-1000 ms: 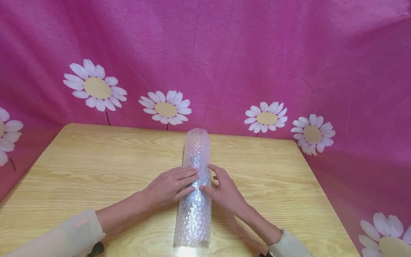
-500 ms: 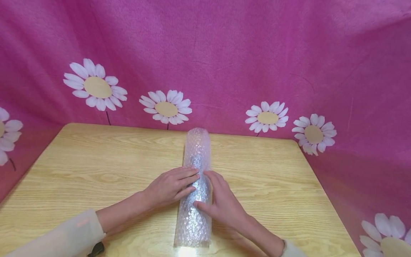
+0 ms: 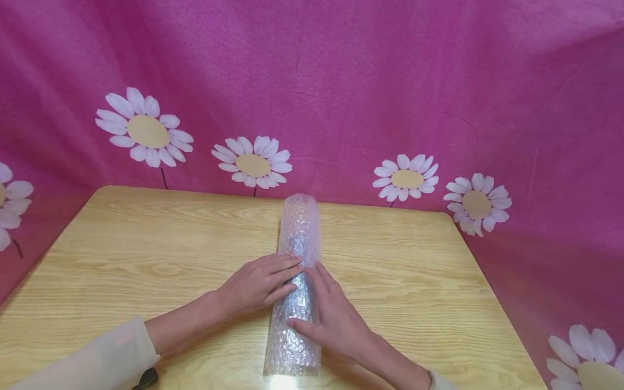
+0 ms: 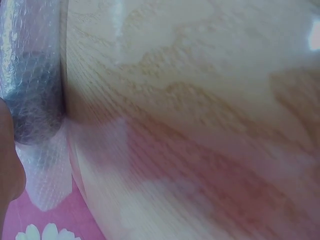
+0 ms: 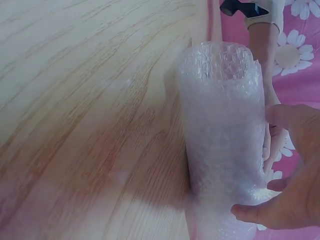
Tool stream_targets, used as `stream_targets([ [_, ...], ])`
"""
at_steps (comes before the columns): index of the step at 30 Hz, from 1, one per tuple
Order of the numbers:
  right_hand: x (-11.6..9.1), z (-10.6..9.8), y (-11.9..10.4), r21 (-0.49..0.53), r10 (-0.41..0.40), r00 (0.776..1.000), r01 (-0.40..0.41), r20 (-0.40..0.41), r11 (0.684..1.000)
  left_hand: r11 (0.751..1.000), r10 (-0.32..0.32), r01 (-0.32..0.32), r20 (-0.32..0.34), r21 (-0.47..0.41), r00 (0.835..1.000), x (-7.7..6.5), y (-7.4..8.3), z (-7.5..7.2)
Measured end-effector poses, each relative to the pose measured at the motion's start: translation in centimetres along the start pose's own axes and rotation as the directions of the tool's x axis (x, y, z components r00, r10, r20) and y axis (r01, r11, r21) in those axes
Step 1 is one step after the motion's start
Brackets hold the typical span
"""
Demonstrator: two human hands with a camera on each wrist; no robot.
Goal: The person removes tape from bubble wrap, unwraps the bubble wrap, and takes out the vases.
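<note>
A tube of clear bubble wrap (image 3: 300,216) lies lengthwise on the wooden table, pointing away from me. Through its layers a dark grey cylindrical object (image 4: 37,100) shows in the left wrist view; its kind is hidden by the wrap. My left hand (image 3: 258,283) rests across the top of the tube from the left, fingers nearly straight. From the right, my right hand (image 3: 339,319) lies against the tube with thumb and fingers spread apart, fingertips close to the left hand's. The hollow near end of the wrap (image 5: 225,60) faces the right wrist camera.
The light wood table (image 3: 161,233) has rounded far corners. A pink cloth (image 3: 331,81) printed with white daisies hangs behind it and along both sides. A small black item (image 3: 146,378) shows beneath my left sleeve (image 3: 112,352).
My right hand has slid toward me along the tube, its thumb moving nearer the front end and its fingers moving onto the wrap. The left hand and the tube have stayed put.
</note>
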State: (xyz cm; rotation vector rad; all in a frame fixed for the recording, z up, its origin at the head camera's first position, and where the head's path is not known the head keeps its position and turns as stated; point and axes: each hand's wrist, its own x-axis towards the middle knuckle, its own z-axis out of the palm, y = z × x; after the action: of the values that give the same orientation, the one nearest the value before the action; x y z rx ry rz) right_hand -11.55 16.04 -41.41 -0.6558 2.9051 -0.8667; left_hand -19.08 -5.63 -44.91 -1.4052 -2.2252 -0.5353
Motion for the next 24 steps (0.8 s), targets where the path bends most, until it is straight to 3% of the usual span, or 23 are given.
stream_targets([
  [8, -0.17, 0.02, -0.06, -0.016, -0.032, 0.999, 0.032, -0.015, 0.999, 1.0, -0.015, 0.015, 0.008, -0.016, 1.0, 0.01, 0.03, -0.01],
  [15, -0.17, 0.27, -0.09, -0.109, -0.041, 0.998, 0.035, -0.048, 0.993, 1.0, -0.023, 0.023, 0.01, -0.009, 1.0, 0.03, 0.14, 0.05],
  [24, 0.06, 0.42, -0.22, -0.187, -0.072, 0.985, 0.043, -0.156, 0.981, 1.0, 0.005, -0.005, -0.029, 0.001, 1.0, -0.01, 0.09, 0.39],
])
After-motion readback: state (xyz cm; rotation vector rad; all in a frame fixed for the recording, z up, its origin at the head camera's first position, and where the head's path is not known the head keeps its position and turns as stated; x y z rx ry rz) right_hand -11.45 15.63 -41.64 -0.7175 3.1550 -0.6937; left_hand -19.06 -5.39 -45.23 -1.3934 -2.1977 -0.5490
